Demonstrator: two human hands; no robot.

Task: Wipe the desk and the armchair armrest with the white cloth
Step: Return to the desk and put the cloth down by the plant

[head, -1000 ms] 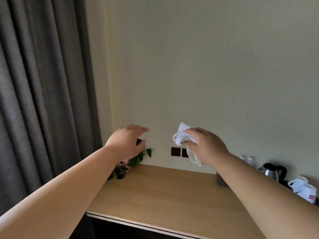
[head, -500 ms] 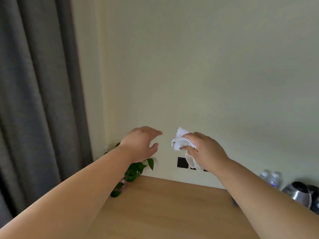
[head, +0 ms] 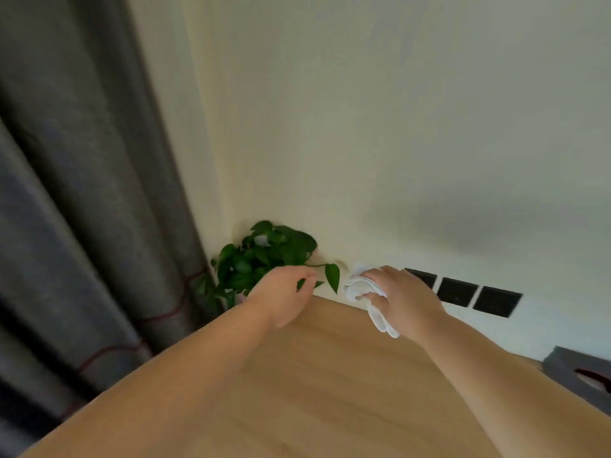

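Gripping white cloth [head: 357, 287] — right hand [head: 404, 299].

Right hand [head: 401, 297] gripping white cloth [head: 363, 289] above desk [head: 330, 375], left hand [head: 281, 295] at plant [head: 261, 256].

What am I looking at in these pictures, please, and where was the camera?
There is no machine here: a person works with bare hands, and a wide-angle camera worn on the head looks forward and down, so both forearms reach in from below. The right hand grips a bunched white cloth by the wall at the back of the wooden desk. The left hand holds nothing; its fingers hang loosely curled beside a leafy plant at the desk's back corner. A grey box sits at the desk's right, black wall plates line the wall, and a grey curtain hangs on the left. No armchair is in view.
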